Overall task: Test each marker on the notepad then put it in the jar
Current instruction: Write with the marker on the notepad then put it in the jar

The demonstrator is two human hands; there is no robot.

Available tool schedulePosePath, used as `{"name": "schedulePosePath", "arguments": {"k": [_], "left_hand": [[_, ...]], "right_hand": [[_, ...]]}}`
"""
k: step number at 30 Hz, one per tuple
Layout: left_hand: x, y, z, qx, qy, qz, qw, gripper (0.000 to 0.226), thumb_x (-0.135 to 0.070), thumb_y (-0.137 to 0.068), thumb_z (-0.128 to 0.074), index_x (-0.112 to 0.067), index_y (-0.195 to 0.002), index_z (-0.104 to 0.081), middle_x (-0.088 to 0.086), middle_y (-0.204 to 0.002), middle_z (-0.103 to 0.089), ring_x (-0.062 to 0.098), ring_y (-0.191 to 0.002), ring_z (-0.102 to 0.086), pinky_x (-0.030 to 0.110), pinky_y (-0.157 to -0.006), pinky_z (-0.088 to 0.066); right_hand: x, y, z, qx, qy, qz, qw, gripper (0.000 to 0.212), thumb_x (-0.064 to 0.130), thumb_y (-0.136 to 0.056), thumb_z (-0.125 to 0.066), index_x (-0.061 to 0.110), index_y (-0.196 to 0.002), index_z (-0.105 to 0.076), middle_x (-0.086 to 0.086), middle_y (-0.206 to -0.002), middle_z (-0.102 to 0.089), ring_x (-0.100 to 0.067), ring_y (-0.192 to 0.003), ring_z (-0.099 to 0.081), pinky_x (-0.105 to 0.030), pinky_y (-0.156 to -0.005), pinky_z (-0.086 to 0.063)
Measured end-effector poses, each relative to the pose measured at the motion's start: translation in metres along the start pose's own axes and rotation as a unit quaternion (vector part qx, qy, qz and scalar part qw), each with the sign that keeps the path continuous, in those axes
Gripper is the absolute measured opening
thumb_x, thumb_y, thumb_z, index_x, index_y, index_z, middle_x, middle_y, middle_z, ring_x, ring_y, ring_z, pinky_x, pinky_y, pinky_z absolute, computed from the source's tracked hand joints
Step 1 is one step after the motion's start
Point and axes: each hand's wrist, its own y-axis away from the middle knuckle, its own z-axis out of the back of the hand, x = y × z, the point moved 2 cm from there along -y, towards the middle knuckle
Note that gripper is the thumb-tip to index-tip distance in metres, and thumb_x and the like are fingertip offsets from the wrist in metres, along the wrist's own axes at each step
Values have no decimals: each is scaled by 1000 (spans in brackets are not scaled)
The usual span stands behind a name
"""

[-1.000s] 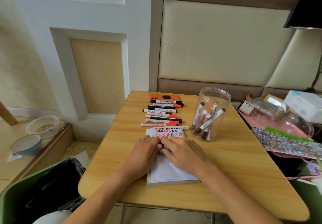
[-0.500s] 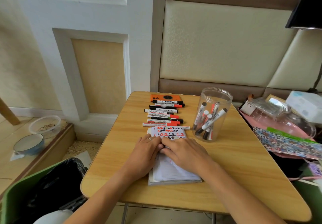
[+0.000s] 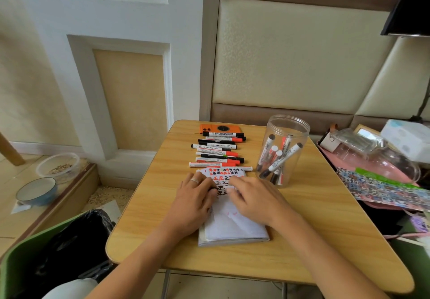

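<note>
At centre frame, the left hand (image 3: 193, 202) and right hand (image 3: 254, 197) both rest on a white paper notepad (image 3: 232, 224) covered in red and black marks, fingers pinching its top page. Above lies a row of red and black markers (image 3: 218, 151). Right of these stands a clear plastic jar (image 3: 282, 151) holding markers.

Both hands' fingers (image 3: 210, 183) hide notepad (image 3: 235, 226) writing

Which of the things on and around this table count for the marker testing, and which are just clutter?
For the job:
notepad, under both hands
row of markers on the table
clear jar, several markers already inside

Lying about:
orange device behind the markers
pink tray of oddments
two bowls on the floor
</note>
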Motion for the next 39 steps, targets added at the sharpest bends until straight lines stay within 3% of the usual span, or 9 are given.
{"name": "schedulePosePath", "arguments": {"k": [6,10,13,15,17,21,25,33,39], "left_hand": [[4,1,-3,57,-11,22,998,26,-47,-86,-46,-27,-102,-50,-11,-123,-45,11,-113,-38,36,-100,-39],[3,1,-5,105,-15,24,994,48,-47,-85,-31,-32,-130,-43,-14,-149,-34,6,-142,-22,35,-116,-22],[3,0,-6,138,-28,18,990,64,-55,-89,-19,-43,-151,-29,-18,-163,-17,-1,-152,5,23,-119,4],[4,0,-7,151,-28,27,988,67,-72,-92,-16,-48,-154,-25,-17,-166,-11,-2,-151,10,24,-120,9],[4,0,-7,158,-41,26,986,72,-84,-88,-19,-53,-152,-22,-17,-167,-10,-1,-152,10,29,-122,6],[4,1,-7,168,-62,16,984,71,-84,-85,-27,-57,-151,-21,-15,-168,-9,3,-153,9,33,-124,0],[6,1,-8,167,-57,26,984,69,-81,-85,-31,-54,-149,-30,-13,-167,-12,6,-154,7,37,-125,-3],[5,1,-7,175,-48,48,982,70,-88,-84,-31,-55,-146,-32,-12,-167,-13,7,-155,6,40,-126,-3],[7,1,-9,173,-47,49,982,73,-86,-81,-36,-52,-145,-33,-10,-167,-13,10,-155,6,39,-126,-4]], "right_hand": [[-27,0,2,-98,-169,-83,977,17,16,-103,-50,24,-117,-57,7,-100,-63,-11,-81,-62,-36,-72,-55],[-34,4,5,-109,-337,-107,929,16,9,-102,-57,25,-102,-58,-3,-94,-65,-20,-68,-69,-43,-67,-61],[-42,4,4,-119,-521,-165,829,25,3,-103,-52,17,-107,-73,-13,-106,-72,-26,-79,-72,-43,-76,-63],[-45,3,0,-103,-648,-188,731,40,-4,-103,-43,16,-115,-75,-18,-118,-71,-28,-90,-71,-39,-78,-61],[-49,4,-3,-93,-692,-187,691,47,-11,-100,-39,14,-122,-73,-17,-119,-72,-25,-92,-71,-35,-76,-59],[-50,4,-12,-80,-650,-171,736,34,-6,-95,-61,11,-125,-67,-10,-100,-72,-20,-85,-70,-25,-65,-54],[-47,3,-19,-116,-579,-185,786,9,11,-100,-64,4,-105,-63,-5,-71,-59,-12,-59,-54,-17,-48,-39],[-48,6,-24,-146,-548,-224,792,4,5,-100,-58,3,-97,-59,-14,-75,-65,-23,-51,-59,-25,-40,-38],[-55,7,-35,-161,-497,-262,812,20,17,-96,-70,19,-81,-56,-12,-53,-57,-25,-41,-48,-23,-36,-35]]}}
